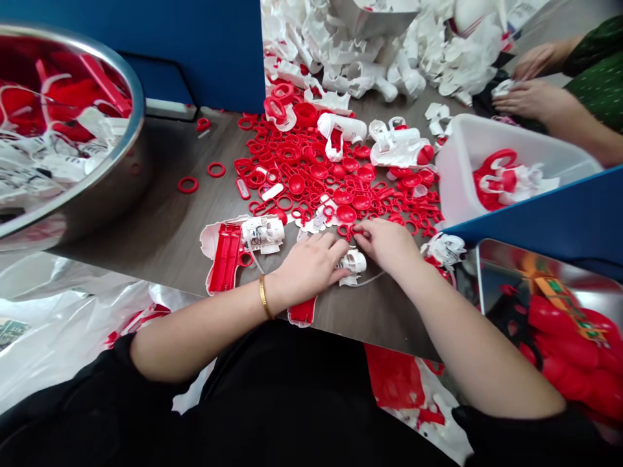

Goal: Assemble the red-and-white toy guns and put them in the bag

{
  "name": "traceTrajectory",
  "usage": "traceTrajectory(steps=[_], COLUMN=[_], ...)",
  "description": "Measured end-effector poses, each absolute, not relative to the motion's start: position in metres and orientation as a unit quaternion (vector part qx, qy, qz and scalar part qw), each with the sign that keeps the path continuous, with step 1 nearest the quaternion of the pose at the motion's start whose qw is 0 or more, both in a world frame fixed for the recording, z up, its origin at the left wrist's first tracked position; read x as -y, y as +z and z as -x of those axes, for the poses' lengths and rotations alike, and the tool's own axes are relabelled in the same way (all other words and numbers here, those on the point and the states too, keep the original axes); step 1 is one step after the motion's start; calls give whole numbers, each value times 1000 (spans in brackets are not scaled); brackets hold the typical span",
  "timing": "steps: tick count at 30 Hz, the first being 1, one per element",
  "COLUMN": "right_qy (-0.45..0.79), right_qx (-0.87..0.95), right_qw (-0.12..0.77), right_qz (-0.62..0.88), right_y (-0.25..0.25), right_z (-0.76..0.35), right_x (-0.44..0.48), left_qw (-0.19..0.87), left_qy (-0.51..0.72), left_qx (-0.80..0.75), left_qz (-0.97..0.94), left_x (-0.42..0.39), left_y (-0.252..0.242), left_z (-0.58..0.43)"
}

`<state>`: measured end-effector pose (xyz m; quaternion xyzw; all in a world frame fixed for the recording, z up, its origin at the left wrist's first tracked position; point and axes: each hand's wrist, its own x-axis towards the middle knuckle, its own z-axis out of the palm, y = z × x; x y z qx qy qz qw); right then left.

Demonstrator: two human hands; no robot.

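My left hand (311, 267), with a gold bracelet at the wrist, is closed over a toy gun half. Its red grip (302, 312) sticks out below my palm, and a white mechanism (354, 261) shows past my fingertips. Much of this gun is hidden under the hand. Close by, my right hand (387, 243) pinches a small red ringed part (345, 231) at the near edge of the heap. A thin pale tube runs from the mechanism toward my right wrist. To the left lies another open toy gun half (226, 259), with a white mechanism (263, 233) fitted in it.
Loose red parts (292, 155) form a heap, with white shells (343, 126) behind. A steel bowl (139, 123) stands left; a translucent bin (460, 172) and metal tray (481, 272) are right. Blue partitions (195, 45) border the table. Another person's hands (530, 97) work at upper right.
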<state>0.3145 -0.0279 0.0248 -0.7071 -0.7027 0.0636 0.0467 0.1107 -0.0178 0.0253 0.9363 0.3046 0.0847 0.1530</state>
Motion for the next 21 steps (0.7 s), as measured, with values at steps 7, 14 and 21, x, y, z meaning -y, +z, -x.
traceTrajectory(steps=[7,14,21], right_qy=[285,525,332], right_qx=[558,394,591], right_qw=[329,409,208], right_qz=[707,635,705], right_y=[34,20,17], right_z=[-295,-235,-244], right_x=[63,122,114], left_qw=[211,160,132], left_qy=[251,195,173], left_qx=[-336,-257,-328], left_qz=[-883,-933,-919], left_x=[20,27,30], left_y=[39,24,15], left_z=[-86,-92,-86])
